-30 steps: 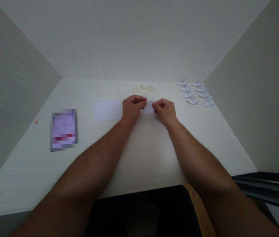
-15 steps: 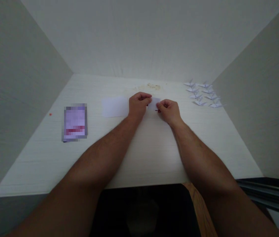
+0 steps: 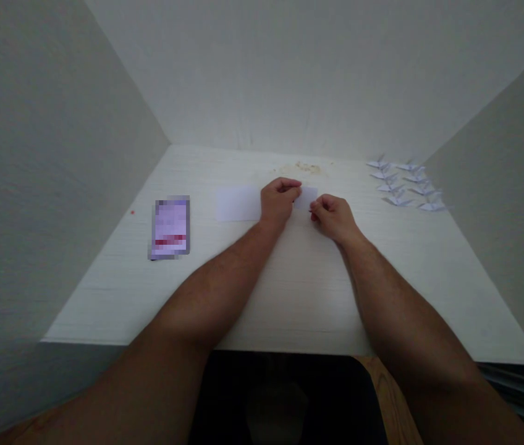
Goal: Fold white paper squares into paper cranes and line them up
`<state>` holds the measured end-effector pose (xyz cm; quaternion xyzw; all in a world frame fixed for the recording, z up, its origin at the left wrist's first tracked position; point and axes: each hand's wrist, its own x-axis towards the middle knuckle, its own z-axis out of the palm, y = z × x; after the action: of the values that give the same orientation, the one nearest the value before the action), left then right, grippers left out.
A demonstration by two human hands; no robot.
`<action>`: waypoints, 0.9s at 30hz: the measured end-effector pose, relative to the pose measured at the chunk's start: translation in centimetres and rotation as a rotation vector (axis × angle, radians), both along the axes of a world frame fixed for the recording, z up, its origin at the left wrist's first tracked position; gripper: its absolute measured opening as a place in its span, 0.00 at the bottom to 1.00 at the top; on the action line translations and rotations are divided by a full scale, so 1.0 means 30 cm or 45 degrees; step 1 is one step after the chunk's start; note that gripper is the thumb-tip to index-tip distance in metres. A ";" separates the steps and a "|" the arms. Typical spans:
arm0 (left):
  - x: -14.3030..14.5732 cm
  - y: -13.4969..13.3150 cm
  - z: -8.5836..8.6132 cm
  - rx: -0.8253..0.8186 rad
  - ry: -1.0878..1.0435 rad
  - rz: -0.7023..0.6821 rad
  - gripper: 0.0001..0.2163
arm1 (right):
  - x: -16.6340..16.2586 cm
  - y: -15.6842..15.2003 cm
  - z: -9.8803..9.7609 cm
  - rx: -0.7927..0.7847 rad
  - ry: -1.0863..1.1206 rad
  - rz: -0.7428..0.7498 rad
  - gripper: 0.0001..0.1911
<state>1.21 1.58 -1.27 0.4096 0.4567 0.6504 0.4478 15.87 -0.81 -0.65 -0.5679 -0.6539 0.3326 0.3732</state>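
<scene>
Both of my hands rest on a white desk and pinch a small white folded paper between them. My left hand curls its fingers over the paper's left edge. My right hand presses the paper's lower right part with closed fingertips. A flat white sheet lies on the desk just left of my left hand.
Several small folded paper cranes stand in rows at the back right corner. A blurred purple card or booklet lies at the left. A brownish stain marks the desk's back edge. Walls close in on three sides.
The camera has turned left, so everything sits further right in view. My right hand has slid down a little along the small paper; my left hand keeps its grip.
</scene>
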 end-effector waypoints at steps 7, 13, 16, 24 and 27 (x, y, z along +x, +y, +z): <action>0.000 0.005 -0.009 0.015 0.001 -0.022 0.04 | 0.003 -0.003 -0.034 -0.013 0.133 -0.054 0.16; -0.002 0.008 -0.020 0.033 0.002 -0.053 0.04 | -0.001 -0.015 -0.006 -0.032 0.232 -0.076 0.14; 0.000 0.009 -0.023 0.031 0.020 -0.068 0.04 | -0.003 -0.022 0.007 -0.047 0.287 -0.066 0.13; 0.002 -0.001 -0.016 0.054 0.006 -0.162 0.04 | -0.014 -0.024 0.009 -0.090 0.435 -0.145 0.14; 0.001 -0.009 -0.004 0.060 0.045 -0.200 0.04 | -0.017 -0.021 0.010 -0.031 0.440 -0.147 0.17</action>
<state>1.24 1.30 -1.39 0.4659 0.4157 0.6166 0.4796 15.37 -1.43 -0.35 -0.5434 -0.5424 0.4111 0.4914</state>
